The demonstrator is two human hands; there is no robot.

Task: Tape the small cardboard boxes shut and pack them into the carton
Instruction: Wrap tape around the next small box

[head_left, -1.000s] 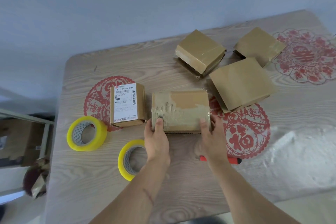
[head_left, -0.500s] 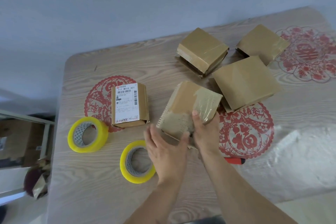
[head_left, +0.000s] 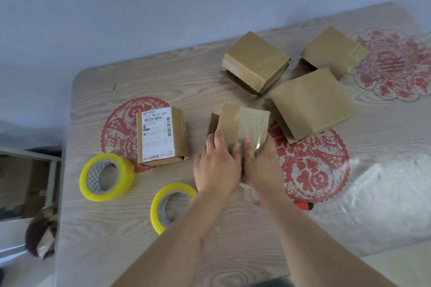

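Observation:
A small cardboard box with shiny tape over its top lies in the middle of the wooden table. My left hand rests flat on its near left part, fingers straight. My right hand holds the near right corner, thumb on top. To the left stands a box with a white shipping label. Three more brown boxes sit behind: one, one at the far right, and a larger one. Two yellow tape rolls lie at the near left.
A red-handled tool pokes out from under my right forearm. Red paper-cut decorations lie flat on the tabletop. Off the table's left edge, lower down, sits a brown carton. Clear plastic sheeting covers the near right.
The box was turned from lying crosswise to pointing away from me. My left hand let go, swung over and now lies on the box top beside my right hand.

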